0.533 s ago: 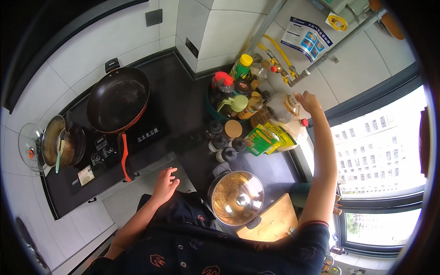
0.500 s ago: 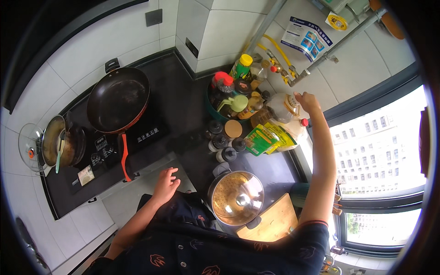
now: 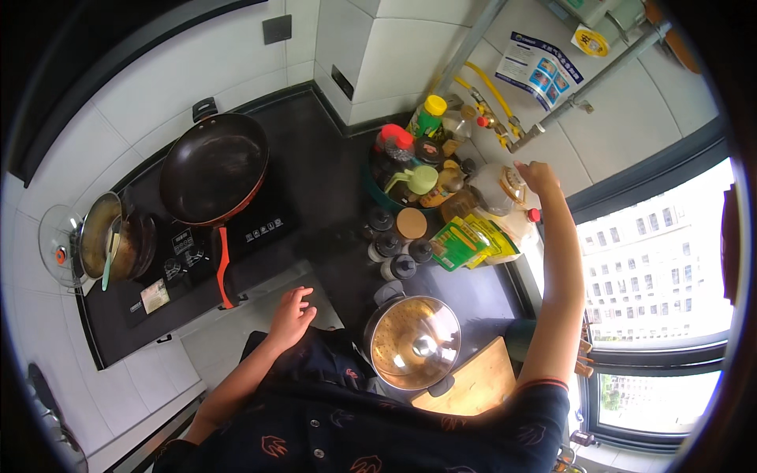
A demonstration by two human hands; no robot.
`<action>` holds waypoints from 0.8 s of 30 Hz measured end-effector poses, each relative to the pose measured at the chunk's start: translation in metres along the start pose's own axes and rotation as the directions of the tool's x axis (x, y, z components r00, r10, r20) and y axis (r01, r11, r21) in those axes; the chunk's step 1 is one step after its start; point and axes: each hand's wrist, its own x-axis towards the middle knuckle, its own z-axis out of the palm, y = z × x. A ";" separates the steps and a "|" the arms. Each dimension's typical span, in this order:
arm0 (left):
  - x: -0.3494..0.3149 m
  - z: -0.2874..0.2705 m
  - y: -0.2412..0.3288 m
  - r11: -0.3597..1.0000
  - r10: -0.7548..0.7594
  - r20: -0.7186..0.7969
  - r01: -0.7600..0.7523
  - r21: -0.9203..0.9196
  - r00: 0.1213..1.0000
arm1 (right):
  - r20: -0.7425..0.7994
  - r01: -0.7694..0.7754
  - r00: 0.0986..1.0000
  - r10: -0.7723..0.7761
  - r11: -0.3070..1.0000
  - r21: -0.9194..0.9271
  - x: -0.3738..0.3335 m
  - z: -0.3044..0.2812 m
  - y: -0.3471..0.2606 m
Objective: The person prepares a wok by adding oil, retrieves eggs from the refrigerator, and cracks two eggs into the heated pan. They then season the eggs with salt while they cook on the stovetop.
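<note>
At the far right of the counter stands a large clear plastic jug (image 3: 495, 188) with an orange-brown band near its handle. My right hand (image 3: 539, 177) is closed at the jug's handle side; the fingers' undersides are hidden. My left hand (image 3: 293, 315) hangs in front of the counter edge, holding nothing, its fingers loosely bent and apart. Between my arms sits a steel pot (image 3: 415, 342) covered by a glass lid. Beside the jug lie green and yellow packets (image 3: 465, 243). A round dark-green tray (image 3: 377, 189) holds several bottles and a pale green cup (image 3: 423, 180).
Left, a black frying pan (image 3: 213, 169) with a red handle (image 3: 224, 268) rests on the black cooktop (image 3: 264, 230). Beyond it are a smaller pan (image 3: 101, 232) and a glass lid (image 3: 57, 251). Several seasoning jars (image 3: 398, 266) and a wooden cutting board (image 3: 473, 382) flank the pot.
The whole view has shifted slightly, so things sit a little further right. Both hands keep nearly the same pose, and the jug stays where it was.
</note>
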 end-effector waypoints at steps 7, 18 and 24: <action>0.002 -0.001 0.001 1.000 0.004 -0.016 -0.004 0.012 1.000 | 0.019 0.246 0.969 -0.245 0.969 -0.001 0.027 0.009 0.016; 0.002 -0.007 -0.008 0.999 0.033 -0.007 -0.033 0.022 0.999 | -0.029 0.101 0.995 -0.100 0.994 0.042 0.029 0.009 0.015; -0.003 -0.009 -0.009 1.000 0.026 -0.046 -0.025 0.010 0.999 | -0.049 0.239 0.970 -0.237 0.970 0.045 0.044 0.021 0.032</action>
